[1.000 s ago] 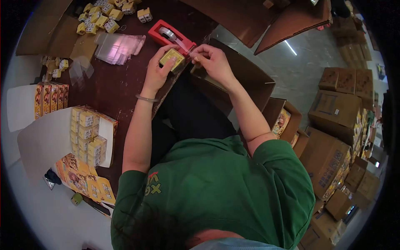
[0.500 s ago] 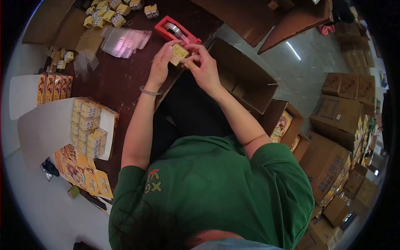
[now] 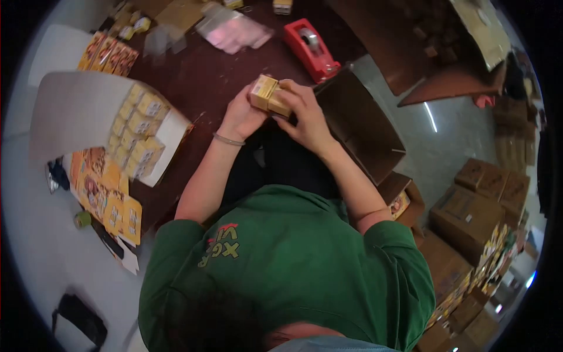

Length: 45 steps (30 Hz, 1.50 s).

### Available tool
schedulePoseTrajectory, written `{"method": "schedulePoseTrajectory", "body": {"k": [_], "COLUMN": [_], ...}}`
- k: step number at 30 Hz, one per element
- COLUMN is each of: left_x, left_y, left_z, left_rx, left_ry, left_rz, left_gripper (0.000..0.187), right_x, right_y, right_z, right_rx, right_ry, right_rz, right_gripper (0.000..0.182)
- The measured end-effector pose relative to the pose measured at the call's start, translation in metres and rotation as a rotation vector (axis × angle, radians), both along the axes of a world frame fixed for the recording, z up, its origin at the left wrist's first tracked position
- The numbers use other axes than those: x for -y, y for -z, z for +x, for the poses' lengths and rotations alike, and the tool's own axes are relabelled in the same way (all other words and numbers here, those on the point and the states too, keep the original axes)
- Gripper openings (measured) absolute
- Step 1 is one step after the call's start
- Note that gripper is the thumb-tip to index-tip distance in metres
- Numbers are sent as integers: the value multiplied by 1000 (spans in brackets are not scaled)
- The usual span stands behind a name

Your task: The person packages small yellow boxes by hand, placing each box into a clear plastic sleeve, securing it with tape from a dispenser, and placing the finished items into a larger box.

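Two small yellow boxes are side by side between my hands, above the table's near edge. My left hand, with a bracelet at the wrist, holds them from the left. The fingers of my right hand close round the right-hand one. Beyond my hands lies a red tape dispenser with a roll of clear tape. Clear plastic sleeves lie on the dark red table. At the left, an open display carton holds rows of small yellow-and-white boxes.
An open brown carton stands right of my hands, with raised cardboard flaps beyond. Stacked cartons stand on the floor at the right. Flattened printed packaging and a green tape roll lie at the left.
The view has turned, so the surroundings appear shifted. My hands now hold two boxes side by side, seen from another angle; earlier one yellow face showed between them.
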<state>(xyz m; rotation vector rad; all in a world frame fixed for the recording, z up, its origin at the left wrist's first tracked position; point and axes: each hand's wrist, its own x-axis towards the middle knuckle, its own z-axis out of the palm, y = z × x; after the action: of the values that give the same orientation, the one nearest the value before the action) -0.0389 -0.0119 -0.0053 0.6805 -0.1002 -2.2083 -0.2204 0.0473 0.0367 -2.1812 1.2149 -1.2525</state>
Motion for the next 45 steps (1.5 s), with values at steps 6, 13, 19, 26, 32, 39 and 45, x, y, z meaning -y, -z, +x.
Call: {"method": "schedulePoseTrajectory", "body": {"k": [6,13,19,26,32,39,45], "left_x": [-87,-137,-136,-109,-84,-37,-57], "left_y": [-34,-45,-50,-66,-57,-63,-58], "left_z": [90,161,163,109,85,91,71], "left_rx": [1067,1803,1730,1383,1022,129,-38], "left_ry": [-310,-437,-467,-246,-250,-70,261], "left_rz": [-544,-778,-777,-938,-847,-495,-484], "left_gripper": [25,11,12,13,27,78,83], "right_x": [44,73,108,262,226,43,42], "right_y": [-50,-15,-14,20,-14,6,-56], "right_z": [67,232,200,78,76,91,52], "right_rx": [351,-31,96,-354,136,239,-238], "right_ry": [-285,-639,-286,440,330,-66,-118], "right_rz": [438,-5,-114,503,347,619,-84], "right_gripper": [59,45,29,53,20,18,34]}}
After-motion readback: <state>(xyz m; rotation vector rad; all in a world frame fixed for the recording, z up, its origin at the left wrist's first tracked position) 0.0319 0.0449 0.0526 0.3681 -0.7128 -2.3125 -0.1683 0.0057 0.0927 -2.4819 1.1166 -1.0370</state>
